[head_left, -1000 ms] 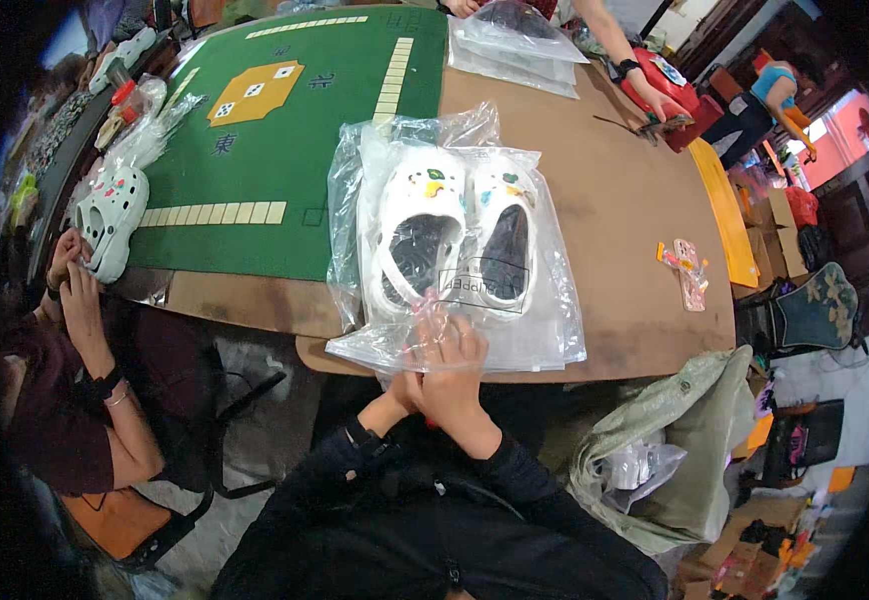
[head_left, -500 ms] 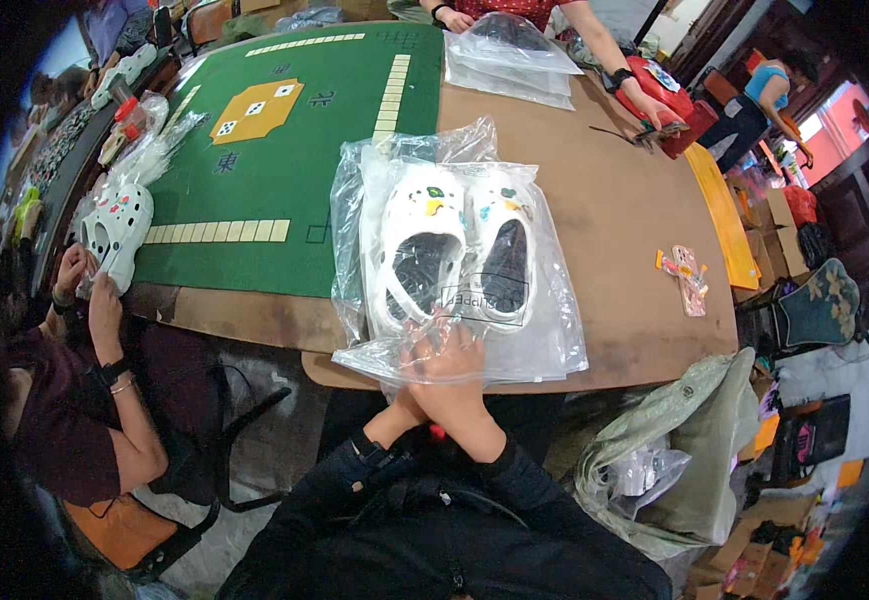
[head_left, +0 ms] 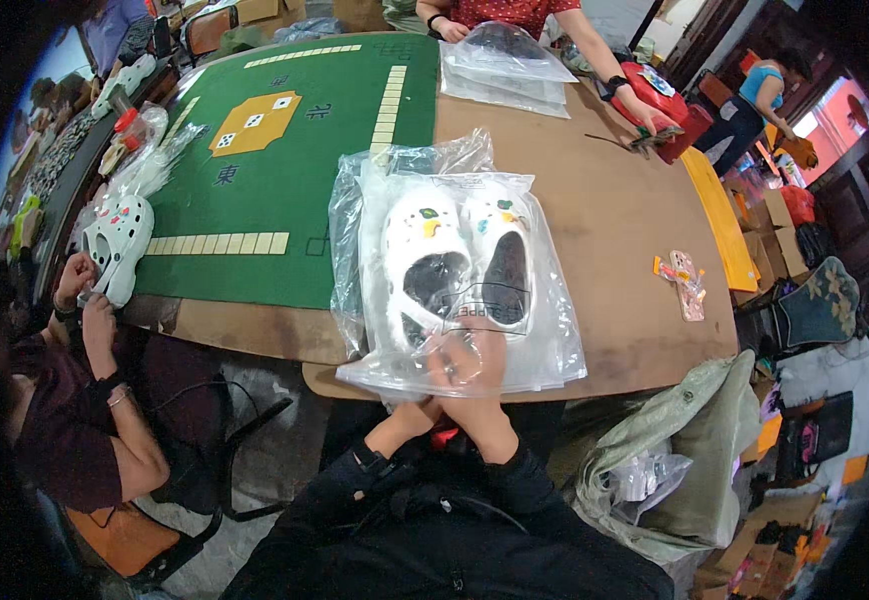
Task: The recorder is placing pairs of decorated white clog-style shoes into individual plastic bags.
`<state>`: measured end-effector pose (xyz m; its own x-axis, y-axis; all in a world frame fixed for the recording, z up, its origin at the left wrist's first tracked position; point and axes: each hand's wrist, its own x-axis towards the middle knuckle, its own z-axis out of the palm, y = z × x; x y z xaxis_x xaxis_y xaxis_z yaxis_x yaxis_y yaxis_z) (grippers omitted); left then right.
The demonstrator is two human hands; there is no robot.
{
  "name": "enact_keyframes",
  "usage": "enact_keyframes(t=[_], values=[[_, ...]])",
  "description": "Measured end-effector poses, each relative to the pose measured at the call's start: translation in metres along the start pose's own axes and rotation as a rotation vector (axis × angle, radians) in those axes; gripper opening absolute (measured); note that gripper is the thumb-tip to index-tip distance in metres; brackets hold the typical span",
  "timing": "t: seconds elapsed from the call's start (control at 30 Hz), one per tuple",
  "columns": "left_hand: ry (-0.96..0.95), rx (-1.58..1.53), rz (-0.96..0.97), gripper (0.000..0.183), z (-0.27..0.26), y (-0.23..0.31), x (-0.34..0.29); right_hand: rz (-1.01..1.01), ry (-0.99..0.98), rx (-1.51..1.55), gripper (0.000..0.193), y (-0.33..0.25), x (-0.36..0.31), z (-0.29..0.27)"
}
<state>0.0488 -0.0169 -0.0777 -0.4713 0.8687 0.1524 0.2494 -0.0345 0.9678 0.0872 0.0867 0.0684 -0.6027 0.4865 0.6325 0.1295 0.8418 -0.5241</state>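
Print [head_left: 500, 309], boxed black, on clear bag [head_left: 552, 345] around white clogs [head_left: 427, 243]; right hand [head_left: 474, 357] half-curled, shifted rightward; left hand [head_left: 408, 418] part-hidden; cannot tell either hold.

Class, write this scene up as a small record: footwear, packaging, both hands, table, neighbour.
Footwear: white clogs with colourful charms
Packaging: clear bag around the clogs
Right hand: seen through the bag's plastic, near the clogs
Left hand: mostly hidden by the right
Table: brown top, green mat at left
Neighbour at left: hands on another white clog
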Motion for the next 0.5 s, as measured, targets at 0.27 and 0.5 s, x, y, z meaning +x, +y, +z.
enact_keyframes(t=[0.27, 0.5], values=[[-0.075, 0.191, 0.197, 0.049, -0.008, 0.015, 0.01, 0.021, 0.033, 0.001, 0.019, -0.001, -0.015, 0.003], [-0.052, 0.147, 0.27, 0.046, -0.011, 0.012, 0.007, 0.017, 0.073, -0.021, 0.017, 0.003, -0.03, 0.009]])
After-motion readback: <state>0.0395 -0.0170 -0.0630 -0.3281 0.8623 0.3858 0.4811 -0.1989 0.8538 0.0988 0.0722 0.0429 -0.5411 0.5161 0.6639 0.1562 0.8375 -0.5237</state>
